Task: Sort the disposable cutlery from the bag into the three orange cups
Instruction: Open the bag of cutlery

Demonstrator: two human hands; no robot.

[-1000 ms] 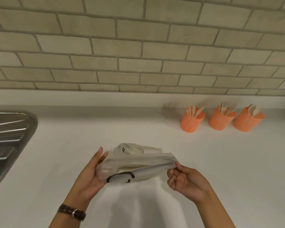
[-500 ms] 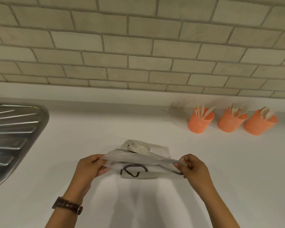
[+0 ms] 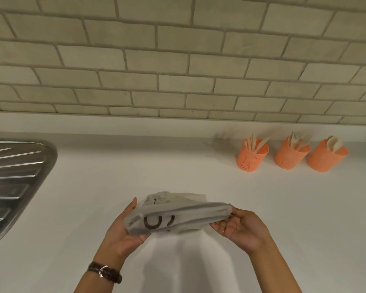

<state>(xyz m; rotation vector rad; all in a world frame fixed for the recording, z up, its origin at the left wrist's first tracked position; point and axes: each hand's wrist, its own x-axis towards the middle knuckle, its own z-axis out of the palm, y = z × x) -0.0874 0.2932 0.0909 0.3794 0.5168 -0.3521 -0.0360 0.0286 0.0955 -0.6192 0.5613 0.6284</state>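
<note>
Bag in left hand, right hand.

Cups are orange, the bag grey with black lettering.

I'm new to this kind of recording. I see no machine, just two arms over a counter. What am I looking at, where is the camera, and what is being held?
There is no robot here: a person works with two bare hands. The camera sits on the person's head and looks forward and down, so the arms come in from the bottom edge. The left hand, with a wristwatch on its wrist, grips one end of a crumpled grey plastic bag. The right hand pinches the other end. The bag is held over a white countertop. At the far right, near the tiled wall, stand three orange cups: the left cup, the middle cup and the right cup. Each holds some pale disposable cutlery. A steel sink drainboard lies at the left.
</note>
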